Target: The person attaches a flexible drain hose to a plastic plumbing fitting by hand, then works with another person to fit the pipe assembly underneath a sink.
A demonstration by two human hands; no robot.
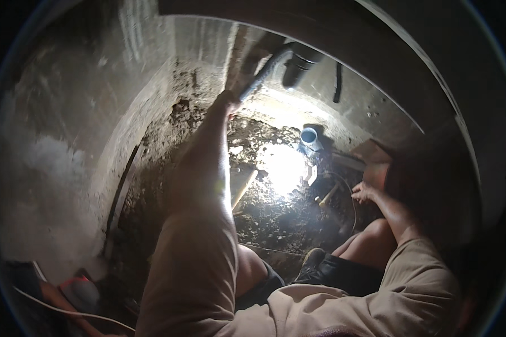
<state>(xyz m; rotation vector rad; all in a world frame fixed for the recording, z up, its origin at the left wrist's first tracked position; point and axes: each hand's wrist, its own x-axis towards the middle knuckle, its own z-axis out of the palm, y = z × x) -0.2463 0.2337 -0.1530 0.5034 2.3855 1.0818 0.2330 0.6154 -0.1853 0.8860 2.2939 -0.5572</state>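
While a bright lamp glare (284, 165) is washing out the middle of the pit, the concrete wall (67, 129) is curving round the left side and rubble and loose dirt (264, 219) are covering the floor below. A dark concrete ledge (410, 84) is arching over the upper right. The person is crouching with bare knees and dark shorts (343, 275) showing between beige sleeves.

The left hand (227, 104) is reaching far up and forward, fingers wrapped around the lower end of a long grey pipe (264, 70) — the pipe is slanting up to the right toward a dark fitting (298, 64) under the ledge. The right hand (365, 192) is hanging low at the right, near a thin curved wire (348, 191) and a small yellow-handled tool (327, 196) lying in the dirt; whether that hand is gripping anything I cannot tell — its fingers are too dim.

A short white pipe stub (310, 136) is standing open-ended just above the glare. At lower left, an orange tool (76, 289) and a pale cable (67, 310) are lying against the wall.
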